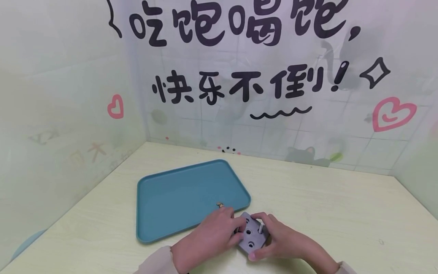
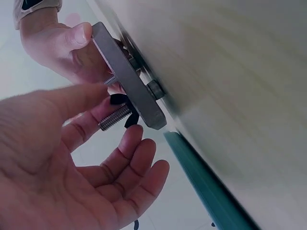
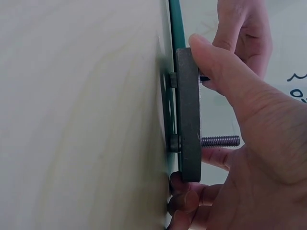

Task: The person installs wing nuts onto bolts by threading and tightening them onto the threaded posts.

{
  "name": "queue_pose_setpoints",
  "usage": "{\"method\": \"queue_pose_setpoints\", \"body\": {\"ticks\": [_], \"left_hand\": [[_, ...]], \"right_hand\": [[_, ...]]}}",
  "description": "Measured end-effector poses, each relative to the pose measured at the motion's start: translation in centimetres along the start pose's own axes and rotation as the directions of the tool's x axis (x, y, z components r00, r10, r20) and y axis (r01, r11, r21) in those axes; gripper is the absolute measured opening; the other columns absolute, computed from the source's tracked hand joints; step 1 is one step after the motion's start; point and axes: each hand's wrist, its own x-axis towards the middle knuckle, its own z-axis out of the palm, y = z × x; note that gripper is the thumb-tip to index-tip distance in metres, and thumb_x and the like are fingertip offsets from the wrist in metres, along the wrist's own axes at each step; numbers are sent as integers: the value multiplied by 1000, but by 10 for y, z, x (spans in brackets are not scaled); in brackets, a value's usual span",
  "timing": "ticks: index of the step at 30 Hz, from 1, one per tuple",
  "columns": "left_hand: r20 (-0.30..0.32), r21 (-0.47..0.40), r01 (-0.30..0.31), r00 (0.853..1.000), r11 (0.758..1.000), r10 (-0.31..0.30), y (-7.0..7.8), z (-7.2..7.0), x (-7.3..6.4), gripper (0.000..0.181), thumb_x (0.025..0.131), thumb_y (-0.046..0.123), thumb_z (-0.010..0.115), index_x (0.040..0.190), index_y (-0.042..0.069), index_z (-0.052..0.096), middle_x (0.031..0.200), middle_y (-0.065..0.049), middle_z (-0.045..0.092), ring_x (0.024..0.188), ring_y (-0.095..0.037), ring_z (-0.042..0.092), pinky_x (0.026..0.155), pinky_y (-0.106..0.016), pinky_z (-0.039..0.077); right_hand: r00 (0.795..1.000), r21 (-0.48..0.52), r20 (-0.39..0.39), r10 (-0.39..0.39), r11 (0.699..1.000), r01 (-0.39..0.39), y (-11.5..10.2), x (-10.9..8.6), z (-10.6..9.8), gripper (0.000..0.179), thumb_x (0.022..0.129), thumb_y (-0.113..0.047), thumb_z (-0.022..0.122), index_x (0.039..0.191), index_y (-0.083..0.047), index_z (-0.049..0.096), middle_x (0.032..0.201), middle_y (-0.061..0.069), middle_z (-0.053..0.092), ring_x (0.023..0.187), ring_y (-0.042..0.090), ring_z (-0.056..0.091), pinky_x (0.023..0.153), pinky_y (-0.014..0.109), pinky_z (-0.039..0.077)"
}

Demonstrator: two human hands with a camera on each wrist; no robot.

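Right grip (image 1: 286,239) holds metal plate (image 1: 256,236) by its edges; left grip (image 1: 218,228) pinches black wing nut (image 2: 118,99);
likely heavy, rigid; edges within right grip suit best

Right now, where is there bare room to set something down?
Bare: table between the right hand and back wall, plus the left half of the blue tray. Crowded: by the tray's near-right corner, around the metal plate and left hand.

Pale beige sleeves (image 1: 158,262) are worn (something black (image 2: 31,4) on one).
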Motion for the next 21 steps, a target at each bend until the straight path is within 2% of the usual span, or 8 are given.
{"method": "queue_pose_setpoints", "body": {"ticks": [5,15,21], "left_hand": [[-43,9,-10,999,1000,10,1,2,0,7,86,24,65,84,25,59,73,5,45,67,-7,37,57,-17,29],[-60,-18,-55,997,998,54,-1,4,-1,11,86,18,64,80,23,57,72,5,44,68,-7,36,58,-16,29],[-90,10,-88,992,996,89,-1,4,-2,12,86,18,64,77,21,55,70,6,42,67,-6,35,59,-14,27]], "right_hand": [[1000,4,5,11,1000,-11,-1,0,1,83,70,-47,76,135,-14,35,102,4,44,89,13,45,73,24,37],[1000,4,16,-4,1000,4,-1,0,1,83,72,-47,76,135,-14,34,102,4,44,89,12,45,73,24,37],[1000,14,22,4,1000,-4,-1,1,1,83,72,-47,76,135,-13,34,102,4,45,89,12,44,73,23,36]]}}
